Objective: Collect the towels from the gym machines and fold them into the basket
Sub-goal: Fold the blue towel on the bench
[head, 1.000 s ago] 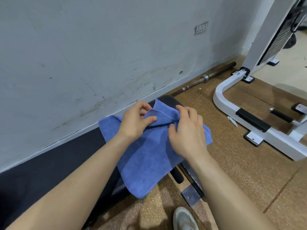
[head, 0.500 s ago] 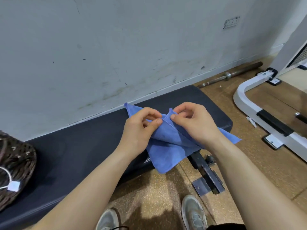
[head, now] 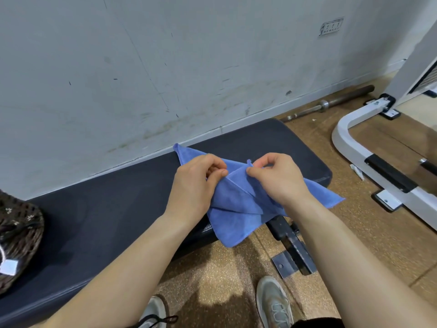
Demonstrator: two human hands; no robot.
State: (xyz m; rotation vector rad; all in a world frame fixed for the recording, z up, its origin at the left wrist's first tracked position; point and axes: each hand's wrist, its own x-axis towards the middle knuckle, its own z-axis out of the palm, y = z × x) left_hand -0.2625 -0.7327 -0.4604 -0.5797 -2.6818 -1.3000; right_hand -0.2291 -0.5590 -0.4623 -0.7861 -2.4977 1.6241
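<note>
Bench pad [head: 106, 209] beneath held towel [head: 236, 209] runs along scuffed wall [head: 165, 67].

1. The wicker basket [head: 21, 233], well to the left of the left hand [head: 191, 188], is cut off by the picture's edge.
2. The white machine frame [head: 338, 138], right of the right hand [head: 276, 178], runs out of view.
3. Both hands cover part of the blue towel [head: 234, 221].
</note>
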